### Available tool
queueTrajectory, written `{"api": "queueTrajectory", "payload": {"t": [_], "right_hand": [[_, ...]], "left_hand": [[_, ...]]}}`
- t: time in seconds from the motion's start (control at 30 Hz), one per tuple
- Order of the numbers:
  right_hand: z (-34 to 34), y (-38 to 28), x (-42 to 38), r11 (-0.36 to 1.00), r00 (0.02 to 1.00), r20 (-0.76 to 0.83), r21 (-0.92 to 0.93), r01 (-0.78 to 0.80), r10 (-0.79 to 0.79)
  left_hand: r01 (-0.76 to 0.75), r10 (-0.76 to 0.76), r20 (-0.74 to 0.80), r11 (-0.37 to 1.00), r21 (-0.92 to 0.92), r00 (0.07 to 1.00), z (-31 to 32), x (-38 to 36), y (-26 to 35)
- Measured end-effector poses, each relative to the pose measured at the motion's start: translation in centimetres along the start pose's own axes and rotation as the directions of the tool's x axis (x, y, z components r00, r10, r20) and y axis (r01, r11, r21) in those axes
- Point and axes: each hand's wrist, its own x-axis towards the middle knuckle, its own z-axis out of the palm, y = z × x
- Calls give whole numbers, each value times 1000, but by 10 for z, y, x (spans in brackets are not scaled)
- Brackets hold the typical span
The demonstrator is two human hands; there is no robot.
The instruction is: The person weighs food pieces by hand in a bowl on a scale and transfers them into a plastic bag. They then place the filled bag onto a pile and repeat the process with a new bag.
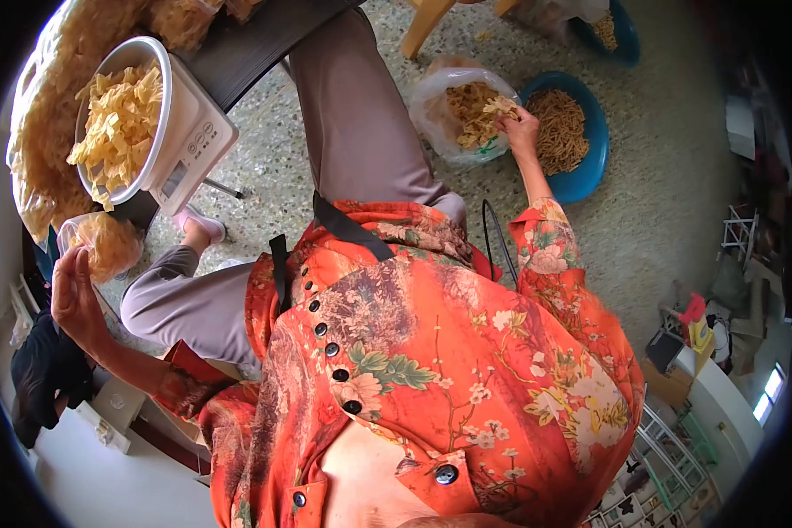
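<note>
At the left, my left hand (77, 295) is closed, its fingers pinched at the edge of a small clear plastic bag (110, 248) that holds yellowish pieces. Above it, a white bowl (161, 132) heaped with pale yellow, flat crisp pieces (121, 123) rests on a digital scale (201, 145). My right hand (521, 130) reaches out to the far right, fingers closed around a few yellow crisp pieces (500, 107). It is over the right side of an open clear plastic bag (427, 110) of similar pieces on the floor.
Beside the open bag stands a blue basin (597, 141) of brown stick-shaped pieces; another blue basin (625, 40) is farther off. Large filled plastic bags (40, 132) crowd the dark table (255, 44). A wooden stool (424, 28) stands ahead. A person in black (48, 378) is at the left.
</note>
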Motion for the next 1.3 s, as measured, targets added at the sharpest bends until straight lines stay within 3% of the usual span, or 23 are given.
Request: {"api": "queueTrajectory", "payload": {"t": [0.03, 0.17, 0.27, 0.33, 0.4, 0.43, 0.47, 0.53, 0.63, 0.7, 0.9, 0.97, 1.03, 1.1, 1.13, 1.23, 1.3], "right_hand": [[-3, -9, -4, 995, 999, 3, 85, -49, 49], [-18, -44, -18, 999, 999, 11, 25, -45, 45], [-19, -74, -29, 998, 998, 33, 27, 51, -52], [-23, -98, -35, 995, 992, 105, -72, 73, -65], [-20, -117, -39, 999, 992, 116, -26, 48, -45], [-18, -129, -46, 965, 983, 122, -209, 159, -136], [-13, -139, -51, 955, 977, 127, -224, 196, -171], [2, -156, -49, 967, 971, 159, -157, 202, -177], [7, -187, -53, 961, 940, 216, -26, 274, -262], [16, -225, -66, 935, 884, 303, 101, 340, -355], [74, -345, -91, 872, 757, 446, 135, 471, -478], [104, -381, -101, 821, 627, 557, 200, 535, -544], [143, -417, -121, 776, 578, 597, 127, 618, -557], [176, -441, -117, 717, 442, 661, 214, 663, -606], [193, -454, -125, 727, 479, 667, 139, 672, -570], [238, -473, -124, 687, 315, 727, 286, 669, -610], [265, -473, -103, 694, 337, 751, 217, 687, -567]], "left_hand": [[-11, 12, 14, 999, -50, 1000, 1, 1, -1], [-28, 28, 13, 999, -28, 1000, 9, 3, -1], [-47, 47, -6, 999, -12, 999, 15, 5, 0], [-66, 66, -5, 998, 13, 998, 17, 7, -2], [-65, 65, -29, 998, -5, 997, 20, 6, -12], [-104, 106, -50, 994, 40, 993, 21, 2, -15], [-138, 144, -67, 986, 96, 987, 25, -4, -1], [-106, 116, -115, 990, 95, 987, 30, -18, 6], [-193, 198, -126, 980, 50, 972, 37, -24, 13], [-224, 229, -140, 973, 50, 963, 42, -24, 21], [-289, 288, -179, 957, 21, 941, 52, -21, 25], [-312, 307, -172, 950, -6, 936, 54, -18, 25], [-319, 313, -191, 948, 2, 930, 58, -18, 29], [-322, 318, -193, 947, 7, 928, 58, -14, 35], [-319, 317, -180, 947, 18, 931, 58, -14, 35], [-341, 342, -181, 939, 38, 922, 60, -6, 48], [-365, 364, -201, 930, 33, 910, 62, -3, 51]]}}
